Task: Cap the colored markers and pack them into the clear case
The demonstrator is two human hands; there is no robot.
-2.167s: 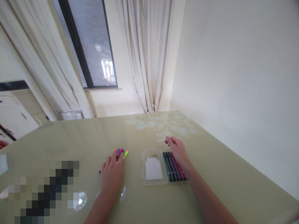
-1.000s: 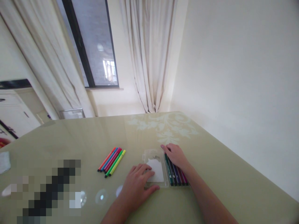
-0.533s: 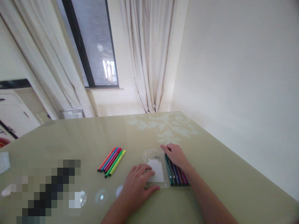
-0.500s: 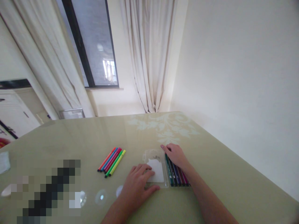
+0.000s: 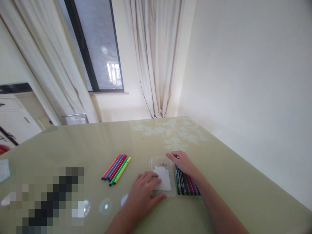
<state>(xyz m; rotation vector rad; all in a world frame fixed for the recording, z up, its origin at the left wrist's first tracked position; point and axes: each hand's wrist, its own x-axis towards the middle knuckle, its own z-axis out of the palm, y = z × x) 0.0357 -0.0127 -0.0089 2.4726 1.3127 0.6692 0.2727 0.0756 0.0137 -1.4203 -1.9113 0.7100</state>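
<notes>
A clear plastic marker case lies opened flat, its lid (image 5: 173, 182) on the left with a white paper card (image 5: 165, 182) in it. My left hand (image 5: 146, 191) rests on the lid and card, fingers spread. Several dark-coloured markers (image 5: 181, 183) lie side by side in the right half. My right hand (image 5: 181, 161) is bent over their far ends, fingers curled and thumb toward the lid; whatever is under the fingers is hidden. Left of the case lies a loose group of bright markers (image 5: 118, 169), orange, blue, magenta, green and yellow.
The glossy greenish table (image 5: 80, 143) has a pale leaf pattern and light reflections. A blurred-out dark patch (image 5: 51, 198) covers the near left. A pale item (image 5: 4, 169) sits at the left edge. A wall (image 5: 243, 97) borders the right side; curtains (image 5: 158, 65) hang behind.
The far ends of the dark markers have shifted slightly right, so they lie straighter. My right hand has moved a little; my left hand stays in place.
</notes>
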